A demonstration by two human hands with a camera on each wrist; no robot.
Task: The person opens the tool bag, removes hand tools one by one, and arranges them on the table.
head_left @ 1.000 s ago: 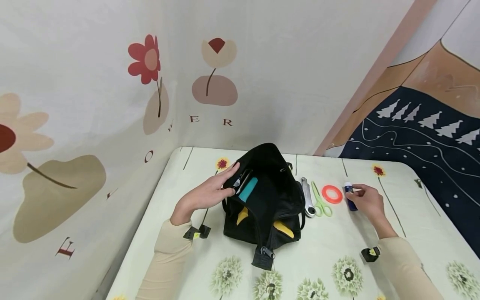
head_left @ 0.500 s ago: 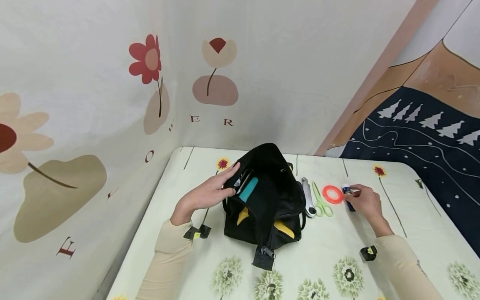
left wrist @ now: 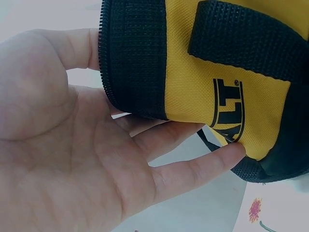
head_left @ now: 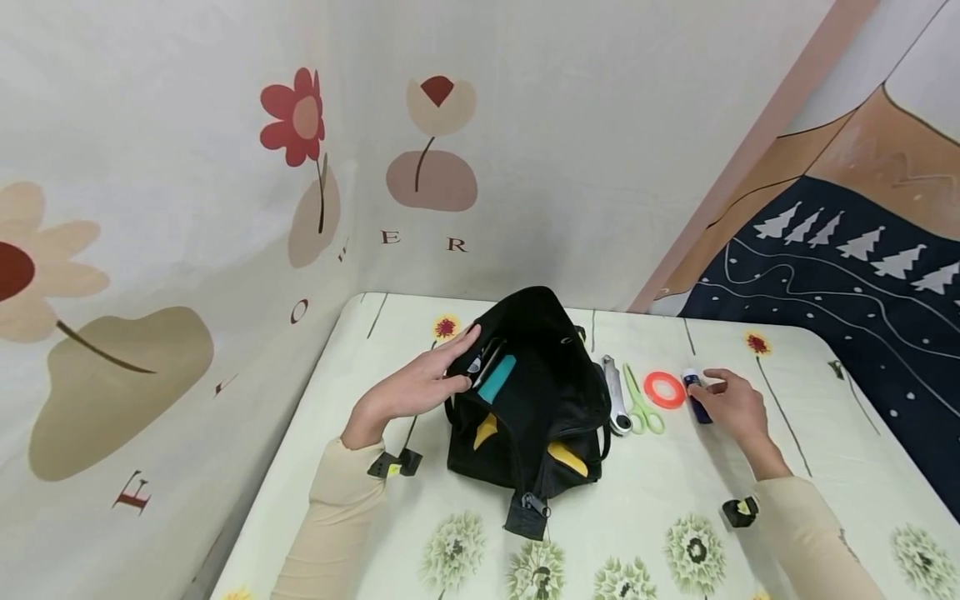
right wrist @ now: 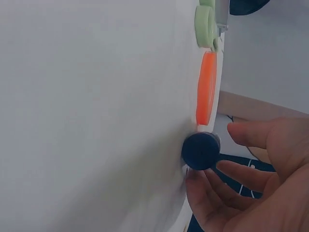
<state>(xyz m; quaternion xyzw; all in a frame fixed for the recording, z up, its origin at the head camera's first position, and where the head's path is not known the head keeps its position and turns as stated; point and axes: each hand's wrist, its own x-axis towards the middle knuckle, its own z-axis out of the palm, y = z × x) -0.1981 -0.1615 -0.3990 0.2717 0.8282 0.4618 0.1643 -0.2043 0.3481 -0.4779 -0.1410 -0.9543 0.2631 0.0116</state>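
Observation:
My left hand [head_left: 416, 385] grips the left rim of a black and yellow zip-top tool bag [head_left: 555, 417], thumb inside the mouth and fingers along the outside. The left wrist view shows the zipper edge between thumb and fingers, against the yellow side of the bag [left wrist: 193, 96]. A teal item [head_left: 497, 379] and some dark slim things poke up inside. On the right, a dark blue glue stick with a white cap [head_left: 697, 398] lies on the table. My right hand [head_left: 735, 407] is beside it, fingertips at its side, the thumb apart from it in the right wrist view.
Left of the glue stick lie an orange ring like a tape roll [head_left: 664, 390], light green scissors [head_left: 642, 404] and a silver tool with a round end [head_left: 616, 396], close to the bag. A flower-printed cloth covers the table [head_left: 622, 517]. Printed curtains [head_left: 570, 167] stand behind.
The glue stick has shifted slightly left, closer to the orange ring, with my right hand moving along; the hand has since drawn back a little to the right. My left hand and the bag stay put.

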